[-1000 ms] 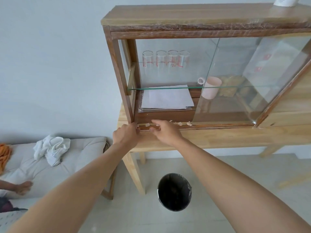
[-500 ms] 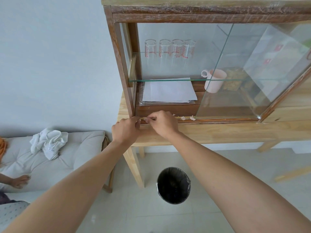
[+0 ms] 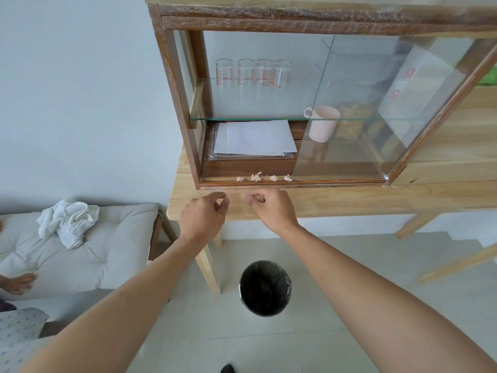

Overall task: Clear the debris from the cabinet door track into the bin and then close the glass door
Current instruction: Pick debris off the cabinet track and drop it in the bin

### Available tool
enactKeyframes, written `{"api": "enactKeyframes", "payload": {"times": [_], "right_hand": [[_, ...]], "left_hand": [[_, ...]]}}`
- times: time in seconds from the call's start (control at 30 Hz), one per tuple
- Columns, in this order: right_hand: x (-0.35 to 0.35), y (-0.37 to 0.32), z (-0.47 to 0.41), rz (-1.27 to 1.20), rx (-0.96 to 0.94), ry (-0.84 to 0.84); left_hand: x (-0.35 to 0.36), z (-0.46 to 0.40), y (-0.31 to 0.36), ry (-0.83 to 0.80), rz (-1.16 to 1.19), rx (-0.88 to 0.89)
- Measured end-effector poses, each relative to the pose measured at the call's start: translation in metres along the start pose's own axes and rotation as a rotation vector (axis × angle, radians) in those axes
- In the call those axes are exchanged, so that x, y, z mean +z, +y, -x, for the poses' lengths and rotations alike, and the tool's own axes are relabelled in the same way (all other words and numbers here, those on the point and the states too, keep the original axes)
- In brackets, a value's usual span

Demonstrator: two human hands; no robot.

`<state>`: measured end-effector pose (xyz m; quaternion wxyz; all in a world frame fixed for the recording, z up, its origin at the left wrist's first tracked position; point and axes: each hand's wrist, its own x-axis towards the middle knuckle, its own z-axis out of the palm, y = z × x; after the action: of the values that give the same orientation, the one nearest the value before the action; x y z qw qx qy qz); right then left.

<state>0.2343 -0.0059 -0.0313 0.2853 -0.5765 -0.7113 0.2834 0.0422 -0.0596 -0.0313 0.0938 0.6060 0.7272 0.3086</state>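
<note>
- Right hand [image 3: 271, 208], at frame centre over the table [image 3: 349, 200] edge, pinches a small pale scrap [image 3: 244, 196] between thumb and fingertips.
- Left hand [image 3: 204, 215], just beside it, is loosely curled, fingertips near the thumb, nothing visible in it.
- Four pale debris bits [image 3: 263, 178] lie in a left-to-right row along the track [image 3: 336, 181], left of the glass door [image 3: 376, 109].
- Bin [image 3: 265, 288] stands on the floor, lower centre.

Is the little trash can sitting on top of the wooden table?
No, the bin stands on the floor tiles below the table.
</note>
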Motion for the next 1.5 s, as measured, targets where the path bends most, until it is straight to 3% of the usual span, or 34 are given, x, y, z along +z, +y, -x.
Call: {"api": "enactKeyframes", "payload": {"times": [0.47,0.83,1.2,1.5], "right_hand": [[-0.04,0.112,0.085,0.019,0.19,-0.037],[0.027,0.215,0.119,0.158,0.478,-0.159],[0.099,0.285,0.085,0.255,0.583,-0.208],[0.099,0.291,0.094,0.262,0.624,-0.243]], "left_hand": [[0.09,0.085,0.048,-0.212,-0.02,-0.024],[0.206,0.092,-0.012,-0.512,-0.15,-0.153],[0.304,0.061,-0.057,-0.615,-0.193,-0.135],[0.303,0.071,-0.084,-0.667,-0.264,-0.159]]}}
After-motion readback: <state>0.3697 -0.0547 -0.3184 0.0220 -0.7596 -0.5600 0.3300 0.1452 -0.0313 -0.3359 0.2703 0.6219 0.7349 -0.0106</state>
